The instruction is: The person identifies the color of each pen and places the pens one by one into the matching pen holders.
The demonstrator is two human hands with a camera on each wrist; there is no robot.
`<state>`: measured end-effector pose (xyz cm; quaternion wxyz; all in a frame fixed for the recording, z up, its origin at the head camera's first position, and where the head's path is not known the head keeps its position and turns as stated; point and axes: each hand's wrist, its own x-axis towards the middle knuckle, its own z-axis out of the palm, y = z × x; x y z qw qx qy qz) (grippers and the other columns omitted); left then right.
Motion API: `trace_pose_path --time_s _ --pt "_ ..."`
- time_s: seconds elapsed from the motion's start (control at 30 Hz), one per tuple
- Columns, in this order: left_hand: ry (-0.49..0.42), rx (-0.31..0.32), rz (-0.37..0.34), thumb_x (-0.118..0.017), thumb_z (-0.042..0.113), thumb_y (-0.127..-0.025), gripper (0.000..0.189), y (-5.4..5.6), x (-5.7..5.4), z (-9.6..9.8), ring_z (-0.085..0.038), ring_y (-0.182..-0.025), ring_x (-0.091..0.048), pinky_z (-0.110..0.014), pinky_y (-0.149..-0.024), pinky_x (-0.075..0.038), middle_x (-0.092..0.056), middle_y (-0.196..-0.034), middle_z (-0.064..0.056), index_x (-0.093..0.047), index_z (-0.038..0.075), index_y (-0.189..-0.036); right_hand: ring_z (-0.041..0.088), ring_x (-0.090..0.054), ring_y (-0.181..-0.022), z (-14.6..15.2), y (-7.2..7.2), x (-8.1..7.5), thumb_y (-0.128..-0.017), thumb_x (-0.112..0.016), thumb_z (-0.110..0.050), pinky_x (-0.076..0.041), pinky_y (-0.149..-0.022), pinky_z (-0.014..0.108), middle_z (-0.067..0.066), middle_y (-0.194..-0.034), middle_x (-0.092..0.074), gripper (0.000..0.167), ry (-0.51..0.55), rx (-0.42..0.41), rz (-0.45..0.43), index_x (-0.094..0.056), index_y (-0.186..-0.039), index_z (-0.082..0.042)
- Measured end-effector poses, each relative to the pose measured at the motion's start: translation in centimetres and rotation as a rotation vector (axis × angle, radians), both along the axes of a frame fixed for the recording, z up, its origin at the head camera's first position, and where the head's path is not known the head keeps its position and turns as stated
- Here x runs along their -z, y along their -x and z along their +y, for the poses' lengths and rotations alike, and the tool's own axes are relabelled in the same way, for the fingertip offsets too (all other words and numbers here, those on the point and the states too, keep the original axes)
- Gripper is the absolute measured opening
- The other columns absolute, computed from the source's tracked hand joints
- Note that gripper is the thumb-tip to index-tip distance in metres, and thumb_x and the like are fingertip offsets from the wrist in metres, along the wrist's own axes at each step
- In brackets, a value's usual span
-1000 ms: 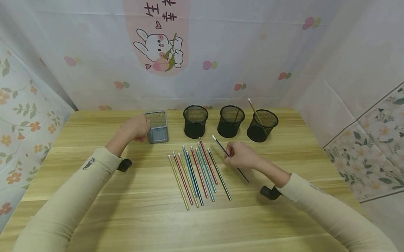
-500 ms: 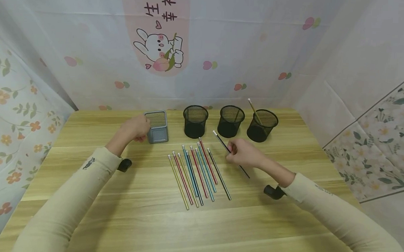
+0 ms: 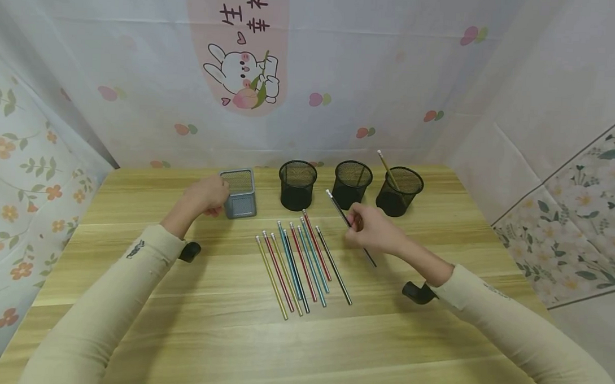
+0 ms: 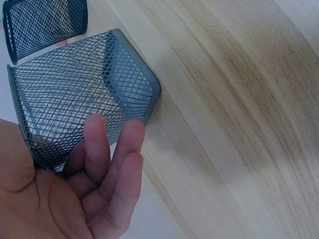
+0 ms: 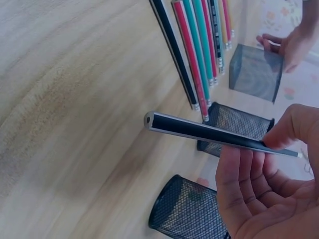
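Black, slim pencil slants in the right hand.

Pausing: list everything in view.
Wood-grain table: one, tan, centre
Round mesh cups: three, black, back
Square mesh holder: one, gray, left
Loose pencils: ten, red, blue, yellow and black, centre
Cup pencil: one, yellow, rightmost cup
Held pencil: one, black, right grip
Rabbit-print backdrop: one, white, behind table
Floral hangings: two, white, sides
Wrist cameras: two, black, wrists
Sleeves: two, cream, foreground
Left grip: one, bare, at holder
Right grip: one, bare, on pencil
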<state>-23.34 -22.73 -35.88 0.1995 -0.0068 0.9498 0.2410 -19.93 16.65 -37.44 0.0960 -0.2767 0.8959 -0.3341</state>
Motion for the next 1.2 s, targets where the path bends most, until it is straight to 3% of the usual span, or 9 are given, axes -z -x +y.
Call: trace_pose_path --time_s 0.47,1.2 --pt "0.018 -0.006 -0.005 -0.02 0.021 -0.111 0.051 0.0 0.0 0.0 -0.032 -0.071 -0.069 -0.045 -0.069 -0.057 -0.066 -0.069 -0.011 -0.057 0.002 -0.083 0.018 -0.055 -0.067 0.2 0.1 -0.8 -0.082 -0.063 -0.001 -0.046 -0.063 0.034 0.003 -0.078 -0.059 0.013 0.026 0.065 0.104 -0.055 -0.09 -0.006" --pt "0.0 0.012 0.002 -0.019 0.02 -0.111 0.053 0.0 -0.1 0.0 -0.027 -0.066 -0.067 -0.044 -0.067 -0.057 -0.066 -0.07 -0.012 -0.061 -0.005 -0.09 0.02 -0.062 -0.075 0.6 0.6 -2.7 -0.086 -0.064 0.002 -0.047 -0.067 0.035 0.007 -0.085 -0.063 0.014 0.137 0.142 0.179 -0.057 -0.097 -0.003"
